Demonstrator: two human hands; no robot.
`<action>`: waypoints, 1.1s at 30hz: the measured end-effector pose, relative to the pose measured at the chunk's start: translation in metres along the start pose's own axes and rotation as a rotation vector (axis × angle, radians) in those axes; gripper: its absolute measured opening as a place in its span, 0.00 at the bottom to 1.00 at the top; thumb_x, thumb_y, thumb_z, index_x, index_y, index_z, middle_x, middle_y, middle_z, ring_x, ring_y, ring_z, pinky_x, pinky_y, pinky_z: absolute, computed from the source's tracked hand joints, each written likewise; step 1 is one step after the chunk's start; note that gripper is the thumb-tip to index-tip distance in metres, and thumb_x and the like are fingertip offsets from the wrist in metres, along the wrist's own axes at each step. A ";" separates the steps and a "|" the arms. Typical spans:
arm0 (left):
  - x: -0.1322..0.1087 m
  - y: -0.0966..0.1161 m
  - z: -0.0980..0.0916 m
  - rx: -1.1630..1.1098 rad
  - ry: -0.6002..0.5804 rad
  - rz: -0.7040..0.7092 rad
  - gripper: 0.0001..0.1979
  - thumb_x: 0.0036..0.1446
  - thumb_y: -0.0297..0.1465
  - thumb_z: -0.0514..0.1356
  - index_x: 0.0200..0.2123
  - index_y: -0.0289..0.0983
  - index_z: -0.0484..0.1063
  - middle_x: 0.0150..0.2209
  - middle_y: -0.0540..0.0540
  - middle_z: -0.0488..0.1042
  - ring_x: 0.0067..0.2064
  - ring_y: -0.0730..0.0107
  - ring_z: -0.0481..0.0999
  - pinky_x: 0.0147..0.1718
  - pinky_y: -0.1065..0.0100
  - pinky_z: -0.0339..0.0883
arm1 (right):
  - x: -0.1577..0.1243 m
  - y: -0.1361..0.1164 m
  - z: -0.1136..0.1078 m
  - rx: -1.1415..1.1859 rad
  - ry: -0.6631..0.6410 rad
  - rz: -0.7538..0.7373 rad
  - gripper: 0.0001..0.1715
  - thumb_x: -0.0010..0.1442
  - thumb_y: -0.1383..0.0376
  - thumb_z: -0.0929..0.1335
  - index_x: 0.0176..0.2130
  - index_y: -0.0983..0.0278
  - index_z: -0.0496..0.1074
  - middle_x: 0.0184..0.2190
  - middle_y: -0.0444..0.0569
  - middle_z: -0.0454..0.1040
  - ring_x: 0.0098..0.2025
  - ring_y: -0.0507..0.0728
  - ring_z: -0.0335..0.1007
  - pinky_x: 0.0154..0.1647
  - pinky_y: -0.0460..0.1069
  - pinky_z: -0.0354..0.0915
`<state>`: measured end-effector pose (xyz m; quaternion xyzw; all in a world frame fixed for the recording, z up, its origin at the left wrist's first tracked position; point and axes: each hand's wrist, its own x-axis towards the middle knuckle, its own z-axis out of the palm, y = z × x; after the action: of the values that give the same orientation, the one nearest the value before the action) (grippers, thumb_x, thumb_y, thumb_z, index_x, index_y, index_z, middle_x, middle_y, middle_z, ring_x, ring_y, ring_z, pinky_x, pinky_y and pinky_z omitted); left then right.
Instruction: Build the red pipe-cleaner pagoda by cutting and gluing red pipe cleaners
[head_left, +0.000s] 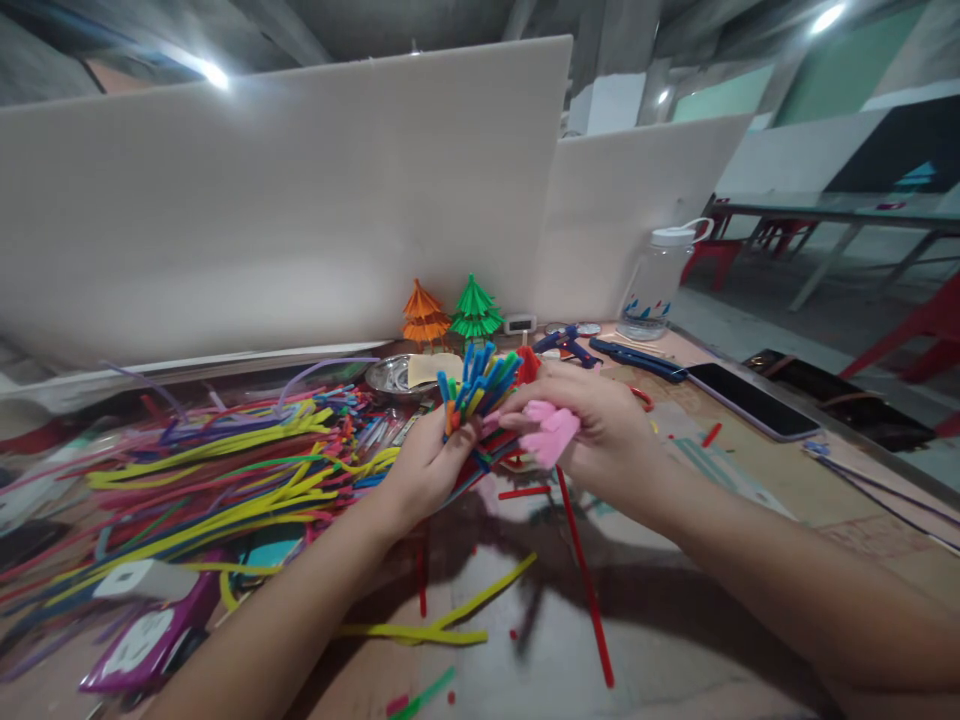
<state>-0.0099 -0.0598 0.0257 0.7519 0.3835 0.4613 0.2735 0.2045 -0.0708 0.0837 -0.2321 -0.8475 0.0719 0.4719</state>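
Note:
My left hand (424, 468) is closed around a bundle of short coloured straw pieces (477, 383), blue, green, yellow and orange, whose ends fan out upward. My right hand (600, 425) is closed beside it, its fingers holding a pink folded paper piece (551, 432) and touching the bundle. Both hands hover above the table's middle. A long red straw (583, 570) lies on the table below my right hand.
A big pile of long coloured straws (217, 475) covers the left. Orange (424, 313) and green (475, 310) paper trees stand by the white partition (300, 200). A metal dish (391, 375), blue glue gun (568, 343), water bottle (658, 283) and phone (752, 400) lie behind and right.

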 end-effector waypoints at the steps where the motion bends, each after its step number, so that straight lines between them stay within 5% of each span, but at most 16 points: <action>1: 0.001 0.001 -0.001 0.035 0.010 0.011 0.27 0.65 0.54 0.52 0.32 0.36 0.70 0.31 0.45 0.73 0.34 0.63 0.70 0.38 0.64 0.66 | 0.001 0.000 -0.002 0.015 0.039 -0.002 0.06 0.63 0.73 0.69 0.36 0.66 0.78 0.31 0.48 0.74 0.34 0.54 0.71 0.34 0.47 0.64; 4: 0.003 0.005 -0.003 0.084 0.021 0.035 0.28 0.66 0.54 0.50 0.37 0.34 0.73 0.35 0.43 0.76 0.37 0.60 0.73 0.40 0.64 0.68 | 0.004 0.000 -0.006 0.007 0.107 -0.004 0.09 0.66 0.72 0.67 0.35 0.66 0.77 0.32 0.49 0.74 0.34 0.53 0.70 0.35 0.48 0.64; 12: 0.002 0.003 0.000 0.094 0.013 0.037 0.28 0.66 0.54 0.50 0.36 0.34 0.72 0.35 0.43 0.77 0.37 0.60 0.73 0.40 0.64 0.68 | 0.005 0.004 -0.007 -0.023 -0.015 0.019 0.08 0.62 0.74 0.70 0.38 0.65 0.80 0.34 0.47 0.77 0.38 0.53 0.73 0.38 0.46 0.64; 15: 0.001 0.005 0.000 0.106 0.030 0.023 0.28 0.66 0.54 0.50 0.33 0.35 0.70 0.32 0.45 0.74 0.33 0.64 0.70 0.36 0.66 0.66 | 0.008 0.003 -0.011 -0.007 -0.080 0.099 0.03 0.62 0.68 0.72 0.34 0.64 0.78 0.31 0.45 0.75 0.34 0.52 0.70 0.34 0.46 0.63; 18: 0.001 0.008 0.000 0.139 0.025 0.045 0.29 0.66 0.55 0.49 0.33 0.36 0.69 0.31 0.46 0.74 0.32 0.65 0.70 0.35 0.67 0.66 | 0.011 0.003 -0.013 0.070 -0.160 0.210 0.14 0.63 0.61 0.72 0.27 0.65 0.74 0.28 0.45 0.74 0.30 0.51 0.68 0.31 0.46 0.61; 23: 0.001 0.008 0.001 0.144 0.015 0.102 0.27 0.67 0.54 0.48 0.35 0.36 0.69 0.35 0.44 0.77 0.35 0.63 0.72 0.37 0.66 0.67 | 0.013 0.006 -0.013 0.147 -0.228 0.357 0.15 0.61 0.57 0.73 0.28 0.64 0.73 0.28 0.45 0.74 0.30 0.52 0.68 0.30 0.46 0.60; 28: 0.001 0.008 0.001 0.198 0.007 0.072 0.19 0.68 0.45 0.50 0.36 0.36 0.69 0.34 0.44 0.76 0.34 0.63 0.73 0.35 0.66 0.66 | 0.010 0.006 -0.012 0.105 -0.247 0.275 0.12 0.64 0.64 0.70 0.28 0.64 0.74 0.28 0.44 0.72 0.32 0.52 0.67 0.33 0.46 0.61; 33: 0.000 0.006 0.004 0.242 -0.006 0.026 0.11 0.64 0.35 0.52 0.39 0.36 0.71 0.37 0.43 0.77 0.37 0.61 0.74 0.39 0.64 0.68 | 0.004 -0.002 -0.011 -0.138 -0.216 0.171 0.11 0.61 0.71 0.70 0.40 0.59 0.81 0.39 0.48 0.73 0.40 0.55 0.70 0.40 0.48 0.62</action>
<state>-0.0041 -0.0633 0.0281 0.7856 0.4259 0.4130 0.1757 0.2112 -0.0722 0.0934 -0.3263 -0.8734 0.0781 0.3531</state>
